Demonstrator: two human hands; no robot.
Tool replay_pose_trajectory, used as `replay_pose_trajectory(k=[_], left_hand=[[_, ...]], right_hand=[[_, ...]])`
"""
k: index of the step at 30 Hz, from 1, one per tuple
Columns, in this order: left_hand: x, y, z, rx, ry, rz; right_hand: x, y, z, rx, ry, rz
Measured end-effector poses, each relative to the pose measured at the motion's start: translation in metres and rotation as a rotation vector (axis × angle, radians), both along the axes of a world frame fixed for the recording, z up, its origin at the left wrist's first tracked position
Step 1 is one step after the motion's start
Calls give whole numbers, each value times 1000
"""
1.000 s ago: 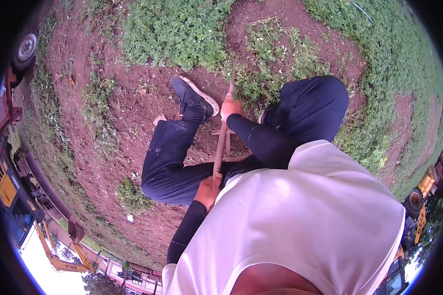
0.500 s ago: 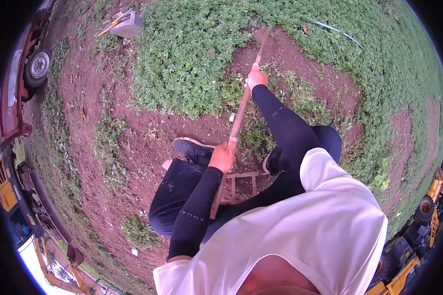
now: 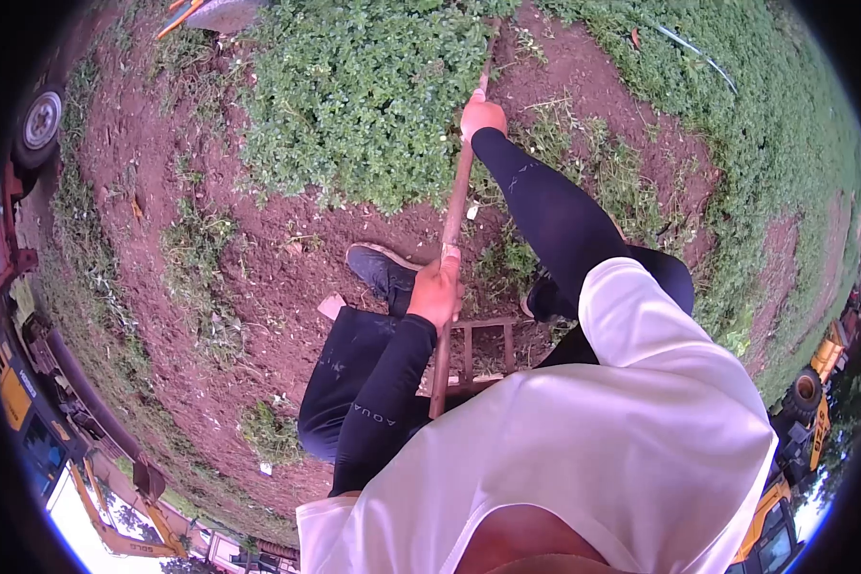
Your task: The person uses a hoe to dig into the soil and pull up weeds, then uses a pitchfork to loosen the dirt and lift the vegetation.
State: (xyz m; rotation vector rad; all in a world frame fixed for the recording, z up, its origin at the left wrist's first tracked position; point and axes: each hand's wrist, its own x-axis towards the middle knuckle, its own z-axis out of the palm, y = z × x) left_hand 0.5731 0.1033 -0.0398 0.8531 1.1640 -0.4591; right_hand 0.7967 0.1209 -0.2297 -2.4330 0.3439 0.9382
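Observation:
A long wooden pole (image 3: pixel 456 203) runs from between my legs up to the edge of the green plants (image 3: pixel 354 105). My left hand (image 3: pixel 434 293) is wrapped round its lower part. Higher up, my right hand (image 3: pixel 483 117) grips the same pole. The pole's far end lies at the top of the view, beside bare soil (image 3: pixel 555 72), and its tip is hard to make out. Beneath me is a low wooden frame (image 3: pixel 488 325), partly hidden by my shirt and legs.
Dark shoes (image 3: pixel 381 271) rest on the soil. Orange-handled tools (image 3: pixel 180 17) lie by a grey block (image 3: pixel 228 13) at the top left. A thin pale strip (image 3: pixel 689 48) crosses the plants. Vehicles, including a yellow excavator (image 3: pixel 21 402), stand at both sides.
Both hands still hold the pole, which now stands more upright in view, its far end shifted left and up. The view has moved, and the tools sit nearer the top left.

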Motion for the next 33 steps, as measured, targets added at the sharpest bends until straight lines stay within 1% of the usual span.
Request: replay_pose_trajectory(k=[2,3,4,5,6,7,8,10,11,12,14,16,17,19,20,22,23,25,26,27,28,30,32,33], left_hand=[[-36,-13,2,-116,100,-1],[-71,-22,-15,11,51,-26],[-86,-28,-7,3,78,-28],[-98,-41,4,-25,106,17],[-99,-44,9,-38,104,46],[-96,-49,20,-56,136,47],[-107,-59,29,-60,137,53],[-137,-70,46,-156,159,100],[-163,-83,49,-164,173,116],[-164,-82,49,-149,170,110],[-183,-106,75,-239,206,199],[-192,-121,84,-225,203,176],[-205,-130,94,-213,196,154],[-218,-143,113,-123,166,124],[-216,-147,123,-127,153,117],[-232,-147,152,-31,219,-138],[-248,-159,155,221,166,-346],[-261,-169,161,249,185,-360],[-261,-170,163,274,187,-389],[-253,-169,160,310,160,-382],[-251,-170,151,301,156,-383],[-237,-162,121,261,18,-431],[-203,-153,105,69,101,-297],[-189,-154,98,115,63,-304]], right_hand=[[0,-4,1,31,3,60],[-26,-6,19,4,-6,-3],[-43,-12,30,-4,21,-5],[-60,-19,42,-9,69,26],[-61,-20,49,-1,89,40],[-65,-27,35,23,72,56],[-78,-35,41,20,74,62],[-116,-50,54,-37,41,84],[-139,-61,48,-52,49,115],[-161,-70,39,-69,60,134],[-175,-83,77,-27,109,78],[-189,-101,75,-37,104,63],[-206,-118,69,-36,102,69],[-233,-125,60,-28,89,71],[-231,-137,75,-31,76,64],[-254,-147,111,44,218,83],[-277,-160,82,75,317,9],[-307,-184,41,148,300,-61],[-295,-184,59,203,281,-110],[-278,-188,76,308,346,-222],[-261,-191,83,348,288,-262],[-214,-197,102,469,181,-418],[-173,-215,55,331,0,-230],[-154,-209,67,152,-4,-289]])
